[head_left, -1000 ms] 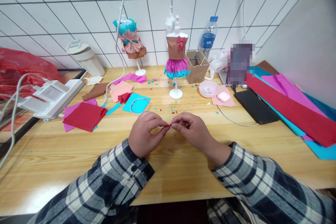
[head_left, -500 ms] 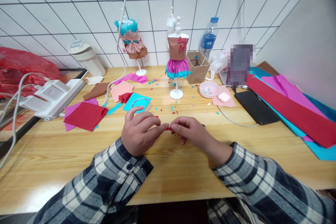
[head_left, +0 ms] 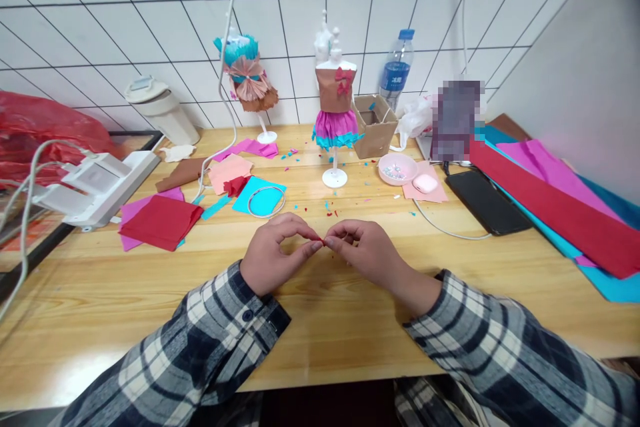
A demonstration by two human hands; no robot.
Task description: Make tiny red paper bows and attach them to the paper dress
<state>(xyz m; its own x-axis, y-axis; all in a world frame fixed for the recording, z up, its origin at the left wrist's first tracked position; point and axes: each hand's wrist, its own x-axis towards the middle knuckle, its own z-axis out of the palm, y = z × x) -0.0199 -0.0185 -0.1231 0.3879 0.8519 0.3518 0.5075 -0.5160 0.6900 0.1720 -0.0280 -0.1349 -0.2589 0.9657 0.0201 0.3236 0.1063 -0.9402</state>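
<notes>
Between the fingertips of both hands is a tiny piece of red paper (head_left: 323, 242), mostly covered by the fingers. My left hand (head_left: 280, 250) pinches it from the left with thumb and forefinger. From the other side my right hand (head_left: 367, 250) pinches it too, and the fingertips of the two hands meet. Beyond them stands a small white dress form (head_left: 335, 178) wearing a brown paper top (head_left: 334, 97) with two red bows (head_left: 344, 81) and a magenta skirt (head_left: 336, 125) edged in turquoise. Red, blue and pink scraps are scattered at its base.
Left lie red paper squares (head_left: 161, 221), a turquoise sheet (head_left: 245, 199) under a cable loop, and a power strip (head_left: 117, 187). A second dressed form (head_left: 251, 83), a cardboard box (head_left: 373, 137) and a bottle (head_left: 397, 70) stand behind. Right are a pink dish (head_left: 384, 177), a black phone (head_left: 487, 203) and long paper strips (head_left: 555, 207).
My left hand's raised, spread fingers have come down into a thumb-and-forefinger pinch on the red paper. Less of the paper shows now. My right hand stays almost in place.
</notes>
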